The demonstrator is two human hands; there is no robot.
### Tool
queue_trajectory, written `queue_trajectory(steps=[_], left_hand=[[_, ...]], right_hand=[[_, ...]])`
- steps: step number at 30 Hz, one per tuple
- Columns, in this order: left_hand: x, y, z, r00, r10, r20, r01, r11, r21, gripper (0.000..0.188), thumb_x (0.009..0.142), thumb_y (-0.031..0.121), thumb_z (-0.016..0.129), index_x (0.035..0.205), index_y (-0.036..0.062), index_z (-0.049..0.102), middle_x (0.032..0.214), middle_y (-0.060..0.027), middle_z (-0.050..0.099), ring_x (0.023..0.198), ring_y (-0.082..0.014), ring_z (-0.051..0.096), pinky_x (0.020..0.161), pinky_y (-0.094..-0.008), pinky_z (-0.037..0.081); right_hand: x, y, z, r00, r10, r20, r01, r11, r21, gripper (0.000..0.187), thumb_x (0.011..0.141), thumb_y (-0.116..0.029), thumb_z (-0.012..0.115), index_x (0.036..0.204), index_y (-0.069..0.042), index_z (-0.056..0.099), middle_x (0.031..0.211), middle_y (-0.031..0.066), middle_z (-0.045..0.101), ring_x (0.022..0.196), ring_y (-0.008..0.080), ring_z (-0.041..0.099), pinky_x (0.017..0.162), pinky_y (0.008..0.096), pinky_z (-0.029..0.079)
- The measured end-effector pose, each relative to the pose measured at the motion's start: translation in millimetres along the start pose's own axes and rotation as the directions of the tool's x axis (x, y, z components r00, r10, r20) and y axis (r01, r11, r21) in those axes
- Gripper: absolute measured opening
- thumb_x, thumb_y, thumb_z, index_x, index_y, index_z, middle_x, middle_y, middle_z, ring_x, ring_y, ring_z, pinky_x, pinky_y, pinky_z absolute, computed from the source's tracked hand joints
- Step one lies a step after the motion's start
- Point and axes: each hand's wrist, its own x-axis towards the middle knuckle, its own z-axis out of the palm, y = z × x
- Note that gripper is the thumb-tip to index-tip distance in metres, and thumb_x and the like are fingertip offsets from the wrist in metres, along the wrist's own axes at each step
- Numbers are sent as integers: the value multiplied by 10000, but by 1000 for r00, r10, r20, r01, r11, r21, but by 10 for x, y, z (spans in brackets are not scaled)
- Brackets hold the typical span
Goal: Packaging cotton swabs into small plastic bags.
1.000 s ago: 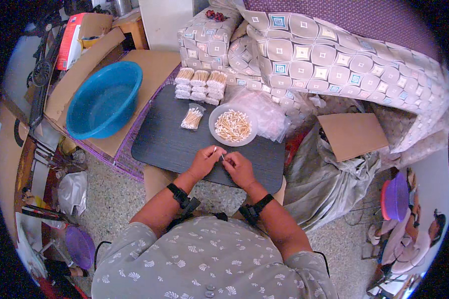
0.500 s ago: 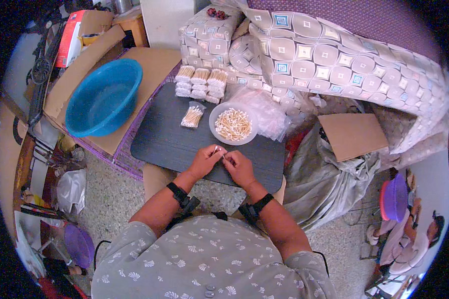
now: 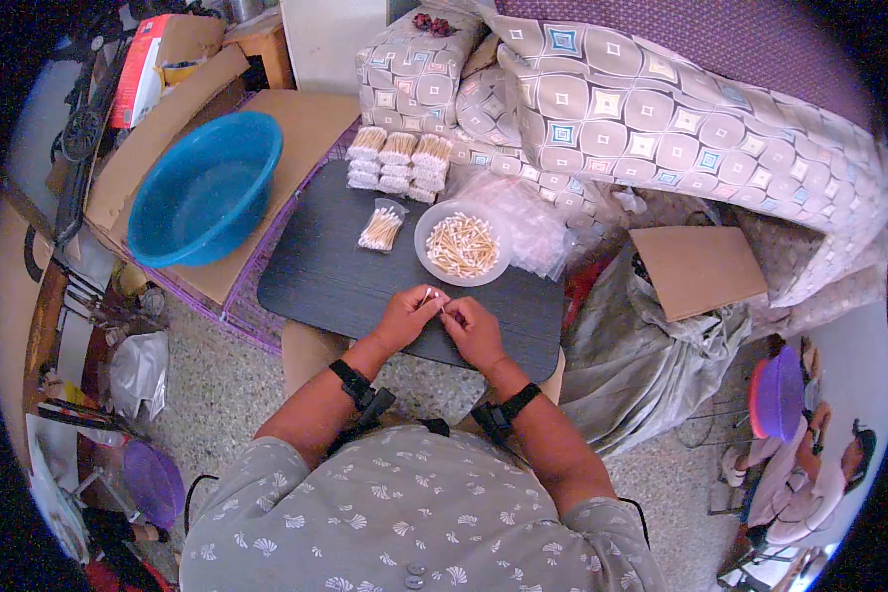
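Here's the left hand (image 3: 406,318), fingers curled nearly closed, pinching a cotton swab (image 3: 426,295) above the dark table (image 3: 316,259), close to its near edge. The right hand (image 3: 476,333) pinches just beside it; whether it grips anything, one can't tell. A slack pinch could drop that swab. Just beyond, heaped swabs (image 3: 462,244) could spill if a hand catches the white bowl (image 3: 421,257). Farther back, a bump could topple the stacked packets (image 3: 397,163)!

Left hand (image 3: 406,318): thumb and fingertips pinched together
Right hand (image 3: 475,331): fingers curled, just beside the left
Forearms (image 3: 301,419): angled forward and inward
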Motion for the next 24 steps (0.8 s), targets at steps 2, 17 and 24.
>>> queue_trajectory(steps=[2, 17, 24], left_hand=[[-5, -1, 0, 1000, 0, -2, 0, 1000, 5, 154, 908, 144, 543, 946, 17, 620, 909, -59, 658, 861, -140, 604, 791, -293, 480], [-14, 47, 20, 1000, -2, -6, 2, 1000, -25, 163, 910, 156, 530, 937, 20, 616, 898, -59, 654, 849, -141, 600, 785, -297, 478], [0, -74, 20, 1000, -2, 4, 2, 999, -44, 158, 912, 153, 525, 928, 23, 614, 878, -50, 649, 829, -136, 597, 768, -292, 480]], right_hand=[[-2, 1, 4, 1000, 6, 3, -6, 1000, 4, 127, 819, -166, 630, 889, -64, 603, 844, 106, 606, 783, 293, 603, 694, 378, 485], [5, -13, -3, 998, -58, -11, 58, 997, -43, 132, 835, -176, 614, 894, -61, 591, 833, 114, 595, 774, 311, 587, 684, 396, 474], [1, 13, 21, 999, -36, -4, 36, 999, -35, 131, 824, -168, 625, 889, -62, 583, 828, 118, 588, 763, 312, 586, 672, 395, 472]])
